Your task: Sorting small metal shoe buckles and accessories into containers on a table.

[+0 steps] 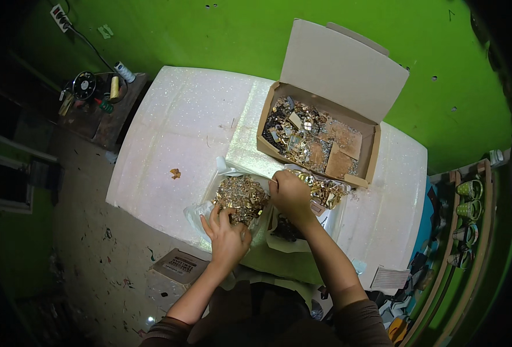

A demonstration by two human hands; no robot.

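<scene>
A heap of small gold and silver metal pieces [241,196] fills a white, plastic-lined container [212,188] on the table. My left hand [227,238] lies at the near left of the heap, fingers spread and the tips touching the pieces. At the container's right rim is my right hand [290,195], its fingers closed in a pinch; what they hold, if anything, is hidden. Just beyond and right of it, a second white tray holds larger gold fittings [325,194], partly covered by my right hand. Dark pieces [286,228] lie below my right wrist.
An open cardboard box [319,165] of mixed metal parts stands behind, its lid raised against the green wall. A small gold-brown piece [175,173] lies on the white table [169,127]. Thread spools [125,72] stand on a side table; a wooden rack [481,231] is at right.
</scene>
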